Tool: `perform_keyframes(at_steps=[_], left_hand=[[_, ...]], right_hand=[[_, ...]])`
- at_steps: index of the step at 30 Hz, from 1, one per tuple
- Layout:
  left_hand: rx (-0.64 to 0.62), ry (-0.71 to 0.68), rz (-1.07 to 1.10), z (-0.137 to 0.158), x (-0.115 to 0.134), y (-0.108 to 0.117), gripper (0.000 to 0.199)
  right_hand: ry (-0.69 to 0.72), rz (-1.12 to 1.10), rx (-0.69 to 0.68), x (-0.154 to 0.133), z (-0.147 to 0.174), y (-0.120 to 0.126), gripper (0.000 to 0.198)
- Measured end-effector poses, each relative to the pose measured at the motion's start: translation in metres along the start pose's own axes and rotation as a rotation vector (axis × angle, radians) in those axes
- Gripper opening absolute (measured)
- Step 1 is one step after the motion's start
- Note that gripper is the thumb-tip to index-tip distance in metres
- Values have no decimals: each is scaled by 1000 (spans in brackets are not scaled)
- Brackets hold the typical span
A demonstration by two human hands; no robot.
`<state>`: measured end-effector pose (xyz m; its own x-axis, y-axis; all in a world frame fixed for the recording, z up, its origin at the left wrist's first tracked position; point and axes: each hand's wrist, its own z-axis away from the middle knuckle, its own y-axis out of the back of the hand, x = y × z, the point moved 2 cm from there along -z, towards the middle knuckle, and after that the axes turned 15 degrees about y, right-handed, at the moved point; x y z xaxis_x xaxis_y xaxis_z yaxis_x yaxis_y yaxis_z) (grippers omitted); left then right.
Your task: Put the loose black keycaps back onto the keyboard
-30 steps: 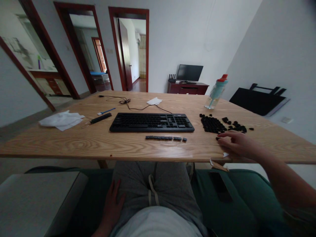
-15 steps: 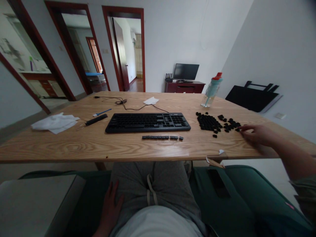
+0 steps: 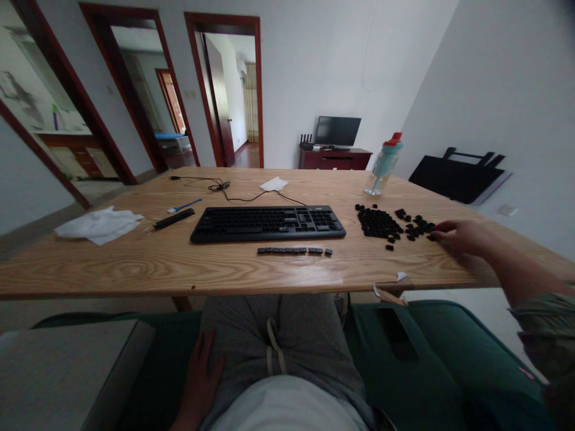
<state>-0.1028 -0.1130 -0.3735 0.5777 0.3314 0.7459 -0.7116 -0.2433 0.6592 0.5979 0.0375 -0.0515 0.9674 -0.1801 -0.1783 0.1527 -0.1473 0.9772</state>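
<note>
A black keyboard (image 3: 268, 223) lies mid-table, with many of its key positions bare of caps. In front of it runs a short row of black keycaps (image 3: 287, 251). A block of keycaps (image 3: 380, 224) sits to the right, and looser keycaps (image 3: 415, 226) are scattered beside it. At the right edge of these, my right hand (image 3: 465, 238) has its thumb and fingertips closed on a small black keycap (image 3: 432, 236), partly covered by the fingers. My left hand (image 3: 204, 371) rests on my thigh, fingers spread, holding nothing.
Left of the keyboard lie a black-handled tool (image 3: 174, 219), a blue brush (image 3: 186, 206) and crumpled white tissue (image 3: 101, 224). The keyboard's cable (image 3: 220, 185) coils behind it. A water bottle (image 3: 383, 164) stands behind the keycaps. A phone (image 3: 399, 332) lies on the green seat.
My right hand has shifted slightly left, and its fingers have drawn together at the keycap. The left hand stays on the thigh. The whole view has moved a little.
</note>
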Motion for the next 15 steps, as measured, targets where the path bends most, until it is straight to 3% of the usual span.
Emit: perform_keyframes(at_steps=[9, 15], left_hand=[[3, -26, -41, -1, -6, -2, 65], [5, -12, -59, 0, -3, -1, 64]], right_hand=[[-8, -108, 71, 9, -2, 3, 22], [-90, -431, 162, -1, 18, 12, 26]])
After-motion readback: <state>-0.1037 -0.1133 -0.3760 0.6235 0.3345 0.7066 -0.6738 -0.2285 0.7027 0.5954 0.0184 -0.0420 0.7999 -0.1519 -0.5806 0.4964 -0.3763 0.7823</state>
